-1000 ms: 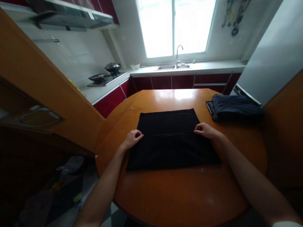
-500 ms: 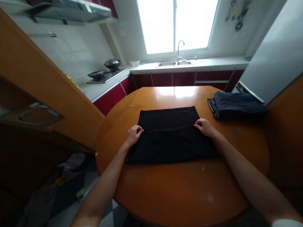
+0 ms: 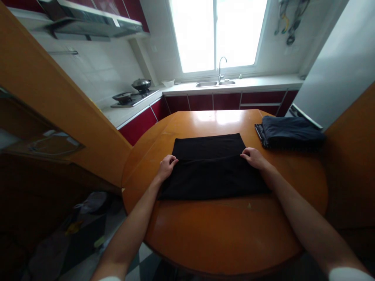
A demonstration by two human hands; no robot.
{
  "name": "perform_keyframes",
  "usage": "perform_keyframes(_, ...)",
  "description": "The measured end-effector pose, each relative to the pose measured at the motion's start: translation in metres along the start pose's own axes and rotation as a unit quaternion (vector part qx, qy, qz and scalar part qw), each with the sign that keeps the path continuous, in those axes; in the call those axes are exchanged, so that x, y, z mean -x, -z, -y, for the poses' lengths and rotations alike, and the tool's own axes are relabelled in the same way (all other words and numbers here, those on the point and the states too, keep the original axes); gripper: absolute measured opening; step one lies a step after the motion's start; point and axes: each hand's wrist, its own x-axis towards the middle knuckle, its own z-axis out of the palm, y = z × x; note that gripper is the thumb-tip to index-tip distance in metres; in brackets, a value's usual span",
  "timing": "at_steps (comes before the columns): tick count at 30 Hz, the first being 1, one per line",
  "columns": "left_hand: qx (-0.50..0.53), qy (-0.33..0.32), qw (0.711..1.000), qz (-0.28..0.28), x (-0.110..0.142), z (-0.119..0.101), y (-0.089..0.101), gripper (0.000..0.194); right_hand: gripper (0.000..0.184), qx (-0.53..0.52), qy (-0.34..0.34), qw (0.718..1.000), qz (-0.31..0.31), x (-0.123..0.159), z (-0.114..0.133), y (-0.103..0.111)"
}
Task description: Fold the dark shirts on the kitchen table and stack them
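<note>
A black folded cloth (image 3: 213, 177), perhaps a garment, lies flat on the wooden table (image 3: 225, 230) in front of me. Its upper layer ends in a crosswise edge partway up, and more black fabric shows beyond that edge. My left hand (image 3: 168, 166) pinches the left end of this edge between thumb and fingers. At the right end, my right hand (image 3: 253, 157) grips the same edge in a similar pinch. Both hands rest close to the tabletop, with the cloth stretched between them.
A stack of folded dark clothes (image 3: 293, 132) sits at the table's right side. Behind the table runs a counter with a sink (image 3: 206, 84) and a stove (image 3: 136, 98) bearing pans. A wooden door frame (image 3: 88, 101) stands left, a fridge (image 3: 336, 62) right.
The head view has tilted up slightly and shifted a little. Both hands keep their pinch on the black cloth in nearly the same place.
</note>
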Motion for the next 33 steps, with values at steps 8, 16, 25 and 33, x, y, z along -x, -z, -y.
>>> perform_keyframes(8,-0.054,0.036,0.998,0.007,-0.003,-0.016,0.008,0.019,0.021,0.077,-0.038,0.996,-0.039,0.008,0.021,0.008)
perform_keyframes(16,-0.149,-0.161,0.961,0.17,0.051,-0.091,-0.014,0.055,0.056,0.071,0.127,0.989,0.018,0.048,0.121,-0.044)
perform_keyframes(25,-0.186,-0.108,0.958,0.187,0.109,-0.067,0.008,0.062,0.067,0.124,0.0,0.991,0.048,0.079,0.053,-0.032)
perform_keyframes(33,-0.172,-0.145,0.955,0.193,0.145,-0.051,0.048,0.07,0.056,0.11,0.027,0.993,-0.028,0.121,0.035,0.003)
